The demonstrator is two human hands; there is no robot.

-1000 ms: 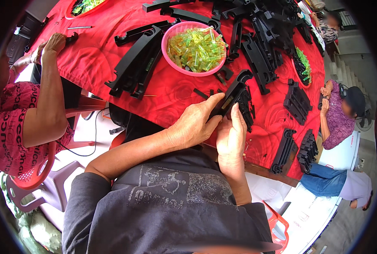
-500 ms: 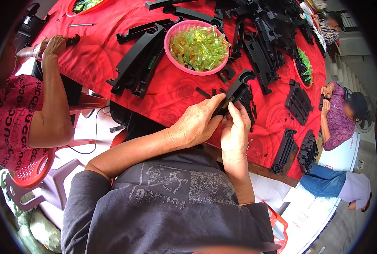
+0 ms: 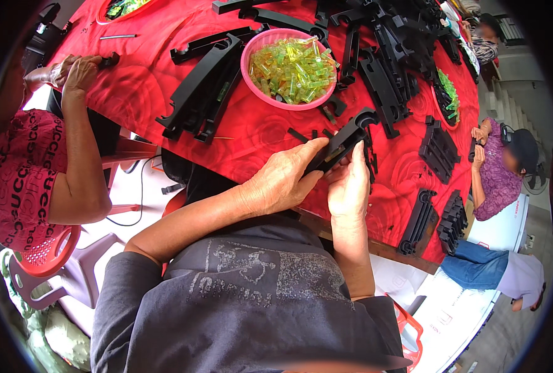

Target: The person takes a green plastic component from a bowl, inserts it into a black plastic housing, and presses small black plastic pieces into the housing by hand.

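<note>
Item in hand: a long black plastic bracket [image 3: 345,142] is held above the near edge of the worktop [image 3: 164,93], its curved end raised toward 1 o'clock. The left hand [image 3: 285,180] is closed around the lower part of the bracket, thumb laid along its upper face. The right hand [image 3: 349,186] is pressed flat against the bracket's right side, fingers [image 3: 358,163] straight and together.

Change noted: against the two earlier views, the bracket is kept in nearly the same place and tilt. The right hand's fingers are now extended further up the piece, and the left thumb is stretched further along it. The grip is judged to be tightening on the part rather than releasing it; fitting work on the bracket is taken to be under way, not finished.

Surroundings: a pink bowl [image 3: 254,87] of translucent yellow-green clips [image 3: 292,68] is set at 11 o'clock from the hands, well apart. A stack of black rails [image 3: 205,93] lies at 10 o'clock. More black parts [image 3: 388,68] are heaped at 12 to 1 o'clock. Grouped black brackets [image 3: 439,148] are ranged at 3 o'clock. A co-worker's hand [image 3: 80,71] rests on the far left edge.
</note>
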